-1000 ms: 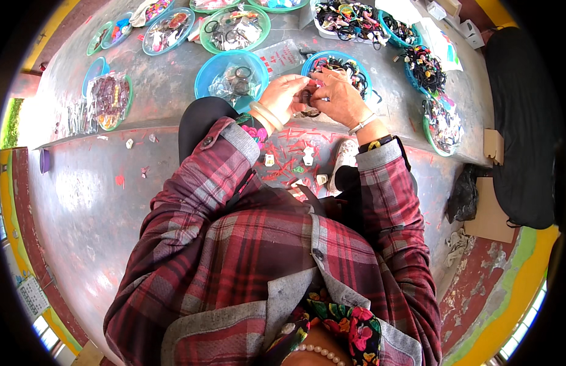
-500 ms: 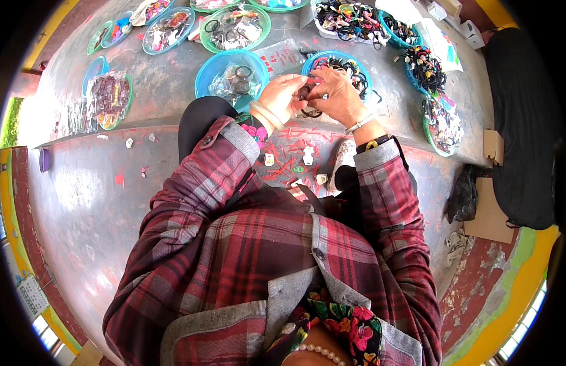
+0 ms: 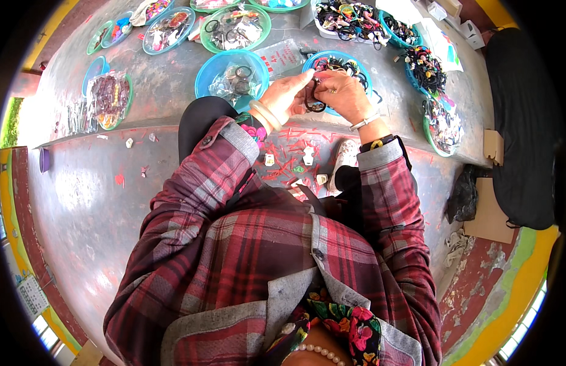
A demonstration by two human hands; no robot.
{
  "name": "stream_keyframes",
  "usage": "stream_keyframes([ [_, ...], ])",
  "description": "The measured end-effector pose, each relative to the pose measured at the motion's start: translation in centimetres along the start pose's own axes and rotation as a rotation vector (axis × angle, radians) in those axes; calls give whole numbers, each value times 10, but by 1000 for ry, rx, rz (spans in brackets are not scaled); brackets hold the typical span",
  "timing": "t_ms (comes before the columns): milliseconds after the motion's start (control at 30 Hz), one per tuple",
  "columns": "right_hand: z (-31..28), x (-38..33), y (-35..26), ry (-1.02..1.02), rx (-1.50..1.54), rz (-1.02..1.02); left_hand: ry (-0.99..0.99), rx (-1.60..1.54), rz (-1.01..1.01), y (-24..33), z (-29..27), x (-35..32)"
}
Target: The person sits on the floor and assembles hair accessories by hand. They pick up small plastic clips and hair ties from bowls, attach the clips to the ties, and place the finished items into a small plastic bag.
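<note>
- My left hand (image 3: 287, 94) and right hand (image 3: 343, 96) meet at twelve o'clock, fingers pinched shut on a small black elastic hair loop (image 3: 314, 105) between them.
- The loop hangs just this side of the round blue plastic bowl (image 3: 362, 65) of dark hair bands, nearer my right hand.

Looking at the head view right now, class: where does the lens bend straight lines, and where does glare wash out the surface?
Head view: fisheye bends the step edge toward the rim, with black corners; daylight glare whitens the grey floor at left; the left hand and right hand at centre stay sharp.
</note>
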State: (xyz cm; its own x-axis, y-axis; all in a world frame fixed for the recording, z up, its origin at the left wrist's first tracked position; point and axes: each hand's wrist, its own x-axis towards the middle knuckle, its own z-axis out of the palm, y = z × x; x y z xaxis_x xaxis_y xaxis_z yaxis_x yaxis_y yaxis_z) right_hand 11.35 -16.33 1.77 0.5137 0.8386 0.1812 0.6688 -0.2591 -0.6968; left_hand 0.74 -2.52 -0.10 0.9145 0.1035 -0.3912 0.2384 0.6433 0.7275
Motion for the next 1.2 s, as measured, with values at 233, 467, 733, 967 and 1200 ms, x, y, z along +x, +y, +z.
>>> stream_keyframes([
  [233,-2,0,-2,-88,27,142,-22,116,68,-6,-4,5],
  [467,1,2,-9,32,34,152,-73,-74,49,-5,-8,5],
  [733,3,1,-8,100,131,48,-115,-149,82,-13,-15,13],
  [967,6,0,2,104,61,33,-111,-113,96,-10,-11,8],
  [1200,2,1,8,-44,-12,-7,-131,-81,134,-14,-14,9],
])
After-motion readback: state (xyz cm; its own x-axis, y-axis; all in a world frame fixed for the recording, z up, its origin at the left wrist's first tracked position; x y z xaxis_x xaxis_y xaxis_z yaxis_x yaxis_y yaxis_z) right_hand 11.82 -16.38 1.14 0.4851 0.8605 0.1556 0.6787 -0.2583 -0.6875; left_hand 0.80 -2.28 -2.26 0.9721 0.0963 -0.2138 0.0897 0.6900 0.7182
